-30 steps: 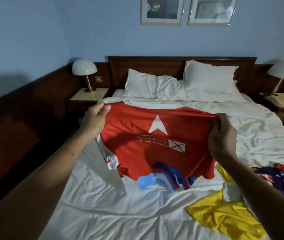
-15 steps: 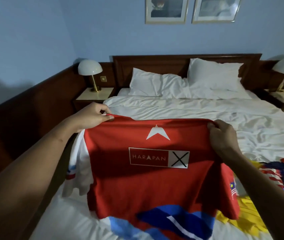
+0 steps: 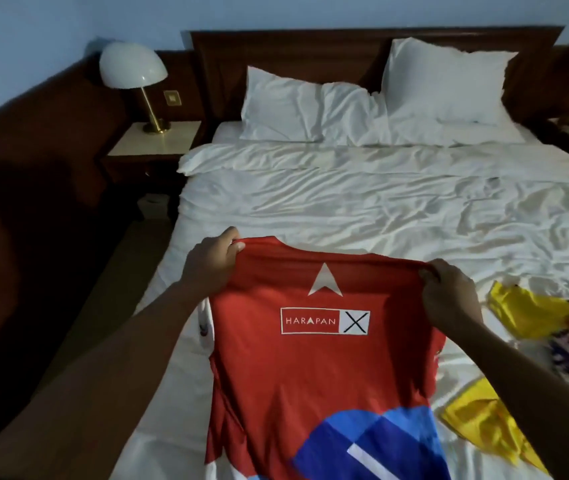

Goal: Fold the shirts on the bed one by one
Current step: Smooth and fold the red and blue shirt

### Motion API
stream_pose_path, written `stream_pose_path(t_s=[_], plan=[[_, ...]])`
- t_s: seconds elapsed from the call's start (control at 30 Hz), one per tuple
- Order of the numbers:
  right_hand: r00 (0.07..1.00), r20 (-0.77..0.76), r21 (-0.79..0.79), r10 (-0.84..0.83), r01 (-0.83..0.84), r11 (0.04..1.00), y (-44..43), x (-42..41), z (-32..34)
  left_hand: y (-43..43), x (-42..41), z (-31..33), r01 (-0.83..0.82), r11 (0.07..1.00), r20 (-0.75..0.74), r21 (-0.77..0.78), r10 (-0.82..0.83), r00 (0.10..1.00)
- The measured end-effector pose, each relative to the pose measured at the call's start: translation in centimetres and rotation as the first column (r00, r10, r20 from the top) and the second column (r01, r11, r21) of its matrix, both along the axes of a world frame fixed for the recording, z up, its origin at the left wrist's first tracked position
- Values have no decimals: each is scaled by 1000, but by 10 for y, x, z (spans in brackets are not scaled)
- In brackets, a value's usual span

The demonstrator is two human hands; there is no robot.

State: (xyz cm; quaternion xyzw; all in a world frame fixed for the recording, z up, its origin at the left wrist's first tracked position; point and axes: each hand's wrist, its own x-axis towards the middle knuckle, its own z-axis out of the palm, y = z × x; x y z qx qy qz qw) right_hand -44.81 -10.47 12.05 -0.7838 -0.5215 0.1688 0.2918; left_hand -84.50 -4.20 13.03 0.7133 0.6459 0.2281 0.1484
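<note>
Red shirt (image 3: 321,368) (HARAPAN print), shoulders pinched by left hand (image 3: 211,263), right hand (image 3: 451,294)

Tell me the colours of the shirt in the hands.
The shirt is mainly red, blue at the bottom; the head view shows it.

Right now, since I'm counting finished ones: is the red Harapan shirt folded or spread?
Spread. Left hand and right hand grip the red Harapan shirt by its top edge, print fully showing.
</note>
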Motion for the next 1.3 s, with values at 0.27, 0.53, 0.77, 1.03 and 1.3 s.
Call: stream_pose_path(t_s=[0.27, 0.53, 0.77, 1.03, 1.3], plan=[[996, -30, 59, -83, 85, 995, 86, -8, -101, 91, 13, -109, -97, 995, -85, -21, 95, 992], [994, -33, 23, -108, 109, 994, 175, -17, -239, 170, 20, -249, -153, 985, -199, -74, 135, 971], [1000, -4, -54, -31, 31, 998, 231, 1, -322, 208, 21, -330, -176, 979, -193, -106, 153, 969], [997, -78, -197, 20, -35, 980, 251, 13, -358, 214, 51, -369, -148, 986, -392, 70, 164, 905], [918, -394, -261, -42, -68, 963, 249, 34, -365, 179, 216, -391, 355, 914, -194, 195, -319, 928]])
